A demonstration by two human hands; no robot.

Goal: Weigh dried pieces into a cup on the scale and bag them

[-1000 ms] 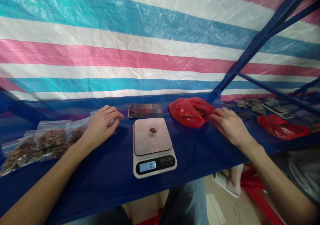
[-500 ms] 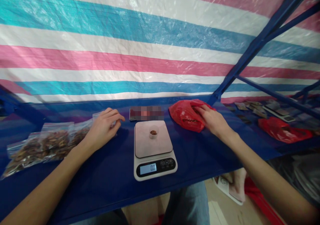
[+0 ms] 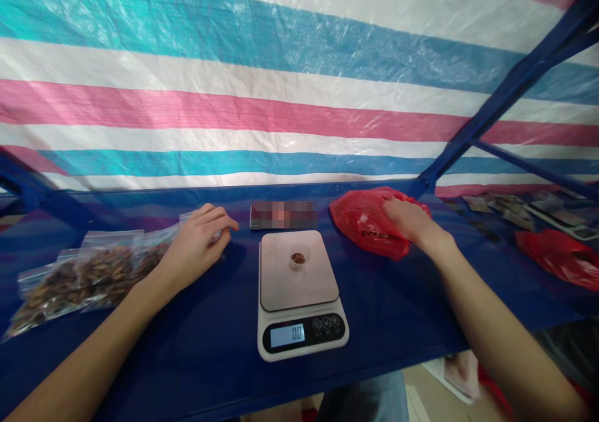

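My right hand [image 3: 407, 217] reaches into a red plastic bag [image 3: 369, 222]; its fingers are hidden inside, so I cannot tell what they hold. My left hand [image 3: 203, 231] rests on the blue table beside clear zip bags [image 3: 105, 269] of brown dried pieces, its fingers loosely bent and apart, holding nothing I can see. Between the hands stands a white digital scale [image 3: 299, 272], its display reading 0.0. On the scale's plate sits a small clear cup [image 3: 298, 258] with a little brown material in it.
Behind the scale lies a flat dark item [image 3: 283, 215], blurred over. A blue metal brace [image 3: 496, 110] rises at right. Beyond it are another red bag [image 3: 556, 256] and a second scale [image 3: 559, 219]. A striped sheet [image 3: 262, 85] hangs along the back.
My right hand has gone deeper into the red bag, and its fingers are now covered. The left hand stays put. The view has shifted slightly; the display still reads 0.0.
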